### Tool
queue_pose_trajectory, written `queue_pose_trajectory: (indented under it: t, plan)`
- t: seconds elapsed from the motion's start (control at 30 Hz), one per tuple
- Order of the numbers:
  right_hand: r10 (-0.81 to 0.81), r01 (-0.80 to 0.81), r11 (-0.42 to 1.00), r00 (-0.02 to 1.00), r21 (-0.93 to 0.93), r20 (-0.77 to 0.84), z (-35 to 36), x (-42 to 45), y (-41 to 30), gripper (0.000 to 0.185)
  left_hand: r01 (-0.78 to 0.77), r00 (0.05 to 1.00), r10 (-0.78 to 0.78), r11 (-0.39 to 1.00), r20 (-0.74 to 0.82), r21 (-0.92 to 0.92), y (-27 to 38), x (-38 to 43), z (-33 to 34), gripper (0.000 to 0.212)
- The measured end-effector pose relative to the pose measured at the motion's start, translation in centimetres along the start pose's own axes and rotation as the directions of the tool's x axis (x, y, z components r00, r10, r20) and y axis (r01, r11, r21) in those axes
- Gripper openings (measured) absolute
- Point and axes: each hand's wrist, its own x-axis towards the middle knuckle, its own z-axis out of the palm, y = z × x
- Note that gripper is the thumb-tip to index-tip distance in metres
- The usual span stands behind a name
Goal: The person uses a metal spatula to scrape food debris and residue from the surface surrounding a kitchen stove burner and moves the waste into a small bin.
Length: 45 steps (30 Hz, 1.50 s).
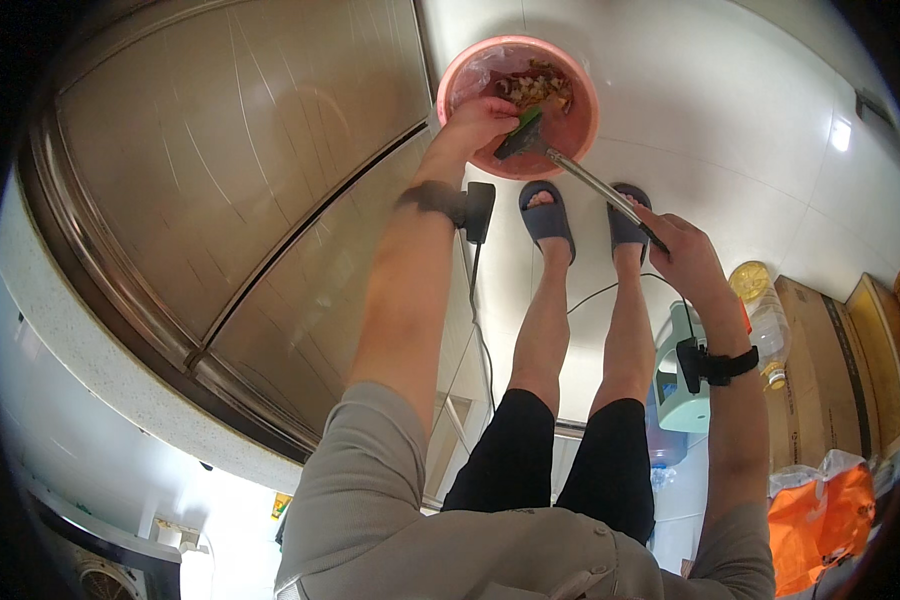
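My right hand (686, 251) is closed around the dark end of a metal handle. The handle belongs to a long scraper-like tool (592, 180), which slants up to the left. Its wide, dark head (521, 142) has a green part along one side and hangs over a pink plastic bin (517, 171). The fingers of my left hand (487, 118) touch the green side of the head; whether they grip it or something on it is unclear. Inside the bin lie food scraps (536, 86) and a clear plastic bag (487, 66).
Brown cabinet doors (255, 150) and a pale countertop edge (82, 352) curve along the left. My feet in dark slippers (547, 217) stand close to the bin. On the right are a pale green plastic stool (682, 405), an oil bottle (769, 322), a cardboard box (817, 375) and an orange bag (821, 525).
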Motion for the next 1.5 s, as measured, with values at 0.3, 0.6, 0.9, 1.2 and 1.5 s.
queue_pose_trajectory:
  t: [0.3, 0.6, 0.9, 1.2, 1.5]
  plan:
    - [-0.022, 0.023, 0.999, 0.998, -0.033, 0.055, -0.1, 0.1, -1.6, 0.045, -0.051, 0.991, 0.076, 0.974, -0.109, 0.219, -0.8, 2.7, 0.3, 0.027]
    - [-0.001, 0.001, 0.999, 1.0, -0.043, 0.003, -0.4, -3.2, -1.9, 0.046, 0.005, 0.958, 0.07, 0.965, -0.277, 0.261, 1.6, 3.2, -0.7, 0.024]
    - [-0.034, 0.028, 0.996, 0.997, -0.083, -0.068, -1.3, -6.0, -2.6, 0.052, -0.029, 0.915, 0.239, 0.843, -0.325, 0.537, 2.9, -2.5, -0.3, 0.028]
    - [-0.081, 0.074, 0.995, 0.992, -0.066, -0.099, -3.2, -7.5, -4.2, 0.053, -0.155, 0.926, 0.117, 0.985, -0.36, -0.077, 3.1, -7.3, 1.3, 0.029]
    - [0.281, -0.398, 0.639, 0.917, 0.658, 0.283, -0.2, -2.7, -2.5, 0.049, -0.145, 0.627, 0.026, 0.986, -0.779, -0.084, -3.0, -13.3, 4.9, 0.035]
